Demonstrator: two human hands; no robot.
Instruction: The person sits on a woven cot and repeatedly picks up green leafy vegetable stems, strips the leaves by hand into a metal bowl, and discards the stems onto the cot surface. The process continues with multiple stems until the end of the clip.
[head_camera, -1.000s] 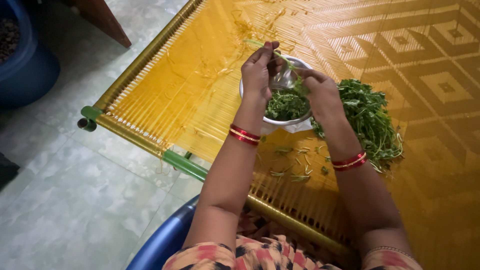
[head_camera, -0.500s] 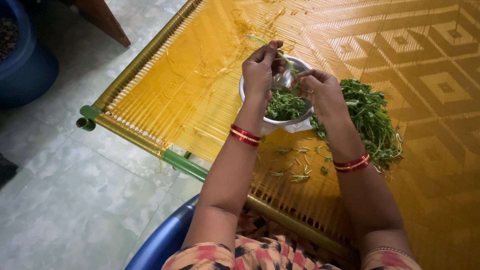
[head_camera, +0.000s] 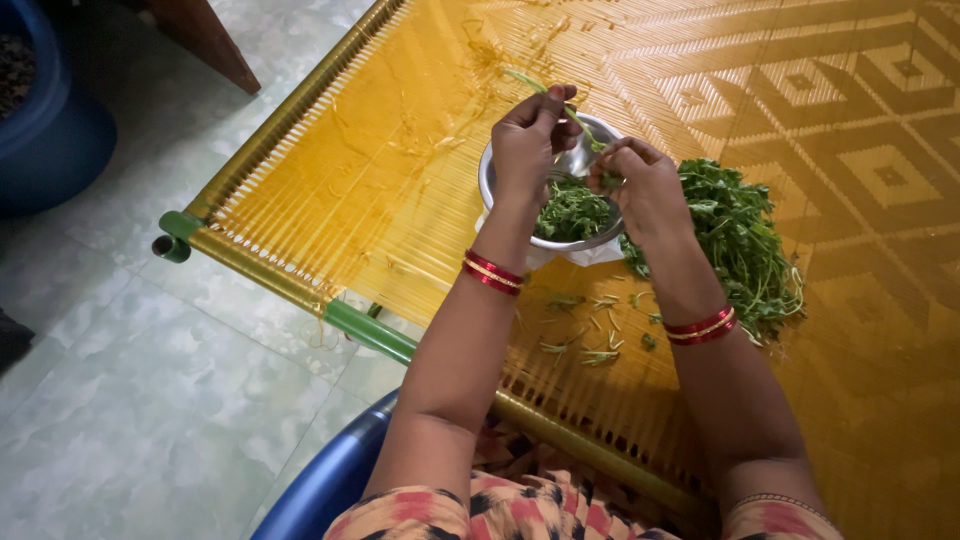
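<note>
My left hand (head_camera: 530, 140) pinches a thin green stem (head_camera: 545, 90) above a steel bowl (head_camera: 495, 185) that holds picked green leaves (head_camera: 570, 212). My right hand (head_camera: 645, 185) hovers over the bowl's right rim, its fingertips closed on a small sprig of leaves right next to the left hand's fingers. A heap of leafy greens (head_camera: 740, 235) lies on the woven yellow cot (head_camera: 400, 160) just right of the bowl. Red bangles circle both wrists.
Stripped stem pieces (head_camera: 595, 340) lie scattered on the cot in front of the bowl. The cot's green-tipped frame corner (head_camera: 175, 235) juts over a pale tiled floor (head_camera: 150, 400). A dark blue tub (head_camera: 50, 130) stands at upper left; a blue chair edge (head_camera: 320, 485) is under me.
Both hands stay over the bowl; the left hand has drawn the stem slightly up and away from the right hand's fingers.
</note>
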